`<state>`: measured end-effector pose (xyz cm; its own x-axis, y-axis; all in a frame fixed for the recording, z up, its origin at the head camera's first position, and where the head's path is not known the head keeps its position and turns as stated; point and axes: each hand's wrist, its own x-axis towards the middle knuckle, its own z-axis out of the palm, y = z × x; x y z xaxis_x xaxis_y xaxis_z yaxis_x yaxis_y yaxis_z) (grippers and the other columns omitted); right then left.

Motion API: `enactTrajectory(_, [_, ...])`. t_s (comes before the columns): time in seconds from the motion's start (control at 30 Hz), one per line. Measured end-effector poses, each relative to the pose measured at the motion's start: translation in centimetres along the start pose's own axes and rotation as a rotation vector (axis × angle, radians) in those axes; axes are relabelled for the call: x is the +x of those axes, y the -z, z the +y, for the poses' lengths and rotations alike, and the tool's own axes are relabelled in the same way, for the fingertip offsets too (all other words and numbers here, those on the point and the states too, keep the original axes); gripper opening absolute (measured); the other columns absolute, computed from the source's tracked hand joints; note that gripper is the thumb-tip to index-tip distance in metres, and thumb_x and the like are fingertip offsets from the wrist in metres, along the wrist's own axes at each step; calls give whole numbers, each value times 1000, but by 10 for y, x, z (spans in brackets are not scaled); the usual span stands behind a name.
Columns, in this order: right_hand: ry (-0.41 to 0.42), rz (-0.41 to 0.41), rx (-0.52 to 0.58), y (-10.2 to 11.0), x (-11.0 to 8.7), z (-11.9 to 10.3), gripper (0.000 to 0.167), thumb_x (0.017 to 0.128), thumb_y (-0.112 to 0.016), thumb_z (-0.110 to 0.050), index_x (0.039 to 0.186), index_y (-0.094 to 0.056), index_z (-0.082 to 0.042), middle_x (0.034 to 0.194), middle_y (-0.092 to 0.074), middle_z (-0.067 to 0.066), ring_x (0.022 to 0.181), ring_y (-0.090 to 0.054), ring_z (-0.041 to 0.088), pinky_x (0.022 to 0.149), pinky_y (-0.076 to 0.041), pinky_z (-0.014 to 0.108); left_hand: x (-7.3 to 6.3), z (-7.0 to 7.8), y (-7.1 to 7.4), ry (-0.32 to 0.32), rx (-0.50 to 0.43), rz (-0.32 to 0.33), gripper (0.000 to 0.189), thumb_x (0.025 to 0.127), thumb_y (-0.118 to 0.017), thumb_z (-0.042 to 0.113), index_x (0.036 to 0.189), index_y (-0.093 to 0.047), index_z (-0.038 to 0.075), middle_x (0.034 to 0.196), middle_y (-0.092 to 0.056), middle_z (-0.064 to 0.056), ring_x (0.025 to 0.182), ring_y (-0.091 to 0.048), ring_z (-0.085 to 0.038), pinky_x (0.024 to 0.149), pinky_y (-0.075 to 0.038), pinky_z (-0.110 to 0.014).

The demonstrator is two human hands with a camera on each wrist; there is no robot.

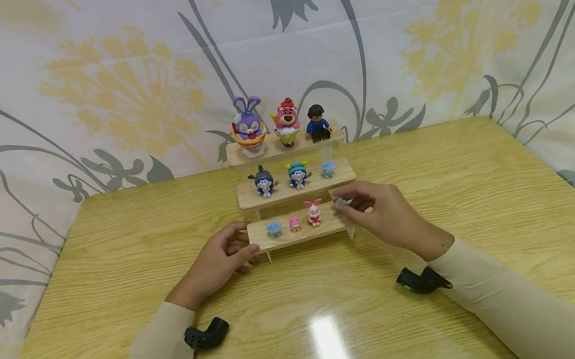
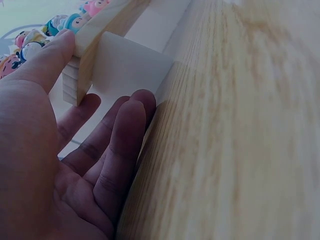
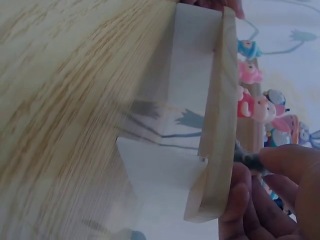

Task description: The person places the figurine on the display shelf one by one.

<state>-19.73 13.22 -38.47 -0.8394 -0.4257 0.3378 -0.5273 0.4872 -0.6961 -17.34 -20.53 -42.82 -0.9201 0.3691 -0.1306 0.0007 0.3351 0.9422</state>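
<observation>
A three-step wooden display stand (image 1: 329, 228) with pale side supports stands on the table. My left hand (image 1: 221, 255) holds the left end of its lowest board, thumb (image 2: 62, 50) on the edge above and a finger beneath. At the opposite end my right hand (image 1: 387, 212) pinches a small grey figurine (image 1: 341, 203) at the board's surface; the fingers cover part of it. Along this board sit a little blue figurine (image 1: 274, 229), a small pink figurine (image 1: 295, 223) and a pink piglet figurine (image 1: 314, 213).
The middle step bears two dark-blue figurines, one with a grey cap (image 1: 263, 181), one teal (image 1: 297, 175), and a small blue one (image 1: 328, 169). On top are a purple rabbit (image 1: 249, 125), a pink bear (image 1: 287, 120) and a toy man (image 1: 317, 123). Behind hangs a floral cloth (image 1: 144, 83).
</observation>
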Motion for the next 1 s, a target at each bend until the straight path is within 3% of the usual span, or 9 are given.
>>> enactTrajectory(0.2, [129,54,-124,-3,0,2,23,89,-76,-9,111,-71,-3,89,-71,0,71,-60,7,64,-54,24,1,-1,1,-7,-6,-4,63,101,-62,29,151,-35,3,130,-53,-24,97,-69,-24,77,-60,-34])
enactTrajectory(0.33, [167,68,-171,-6,0,3,17,88,-78,-12,102,-72,-6,86,-67,-1,70,-56,6,61,-50,22,0,-1,2,-10,-16,-7,63,101,-63,29,151,-34,3,129,-53,-24,97,-69,-24,77,-60,-34])
enactTrajectory(1.0, [78,14,-159,-13,1,4,21,87,-79,-14,104,-69,-9,90,-64,0,73,-57,7,62,-51,22,-2,-3,1,0,-8,-2,66,101,-62,30,152,-32,2,131,-50,-24,96,-70,-24,76,-60,-34])
